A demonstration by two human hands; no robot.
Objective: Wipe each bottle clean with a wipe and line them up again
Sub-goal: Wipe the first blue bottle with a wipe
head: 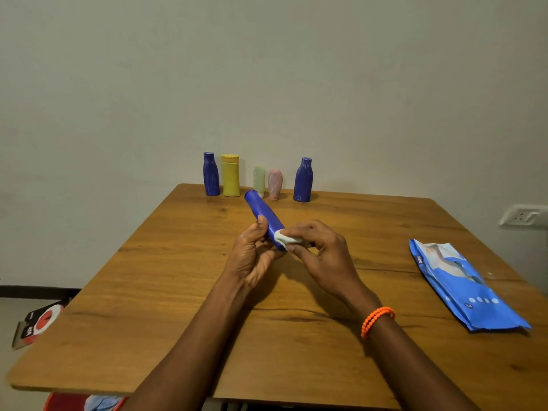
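Observation:
My left hand (252, 253) grips a long blue bottle (262, 213) above the table's middle, tilted with its cap end pointing away to the left. My right hand (320, 250) pinches a small crumpled white wipe (284, 236) against the bottle's lower end. Along the far edge stand a blue bottle (211, 174), a yellow bottle (230, 175), a pale green tube (259, 180), a pink tube (275, 184) and another blue bottle (303, 180).
A blue pack of wipes (462, 287) lies flat near the right edge of the wooden table (148, 307). A wall socket (523, 215) is at the right. A red and black card (38, 321) lies on the floor at the left.

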